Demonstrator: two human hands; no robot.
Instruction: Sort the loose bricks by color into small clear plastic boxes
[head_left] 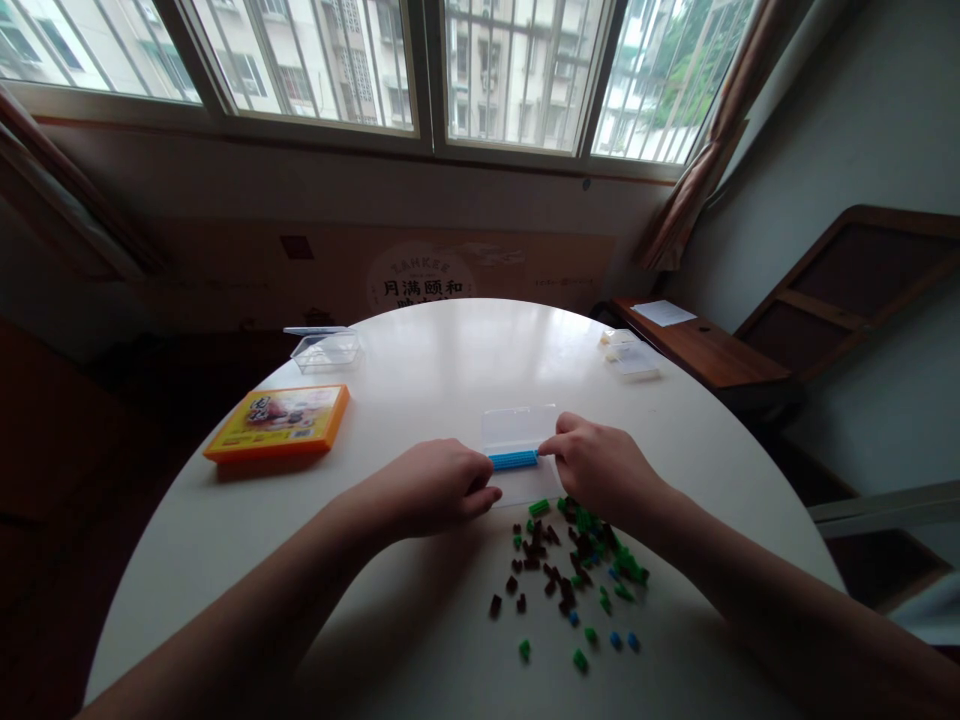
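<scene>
A short blue row of joined small bricks (pixel 514 459) is held between my two hands just above a clear plastic case (pixel 517 428) on the round white table (pixel 420 370). My left hand (pixel 435 488) pinches the row's left end with fingers curled. My right hand (pixel 600 470) pinches its right end. Below my hands lies a scatter of several small loose bricks (pixel 574 570), dark brown, green and blue.
An orange and yellow box (pixel 279 421) lies at the table's left. A clear open container (pixel 326 348) sits at the far left edge, another small clear box (pixel 634 358) at the far right. A wooden side table (pixel 705 345) stands to the right, under a window.
</scene>
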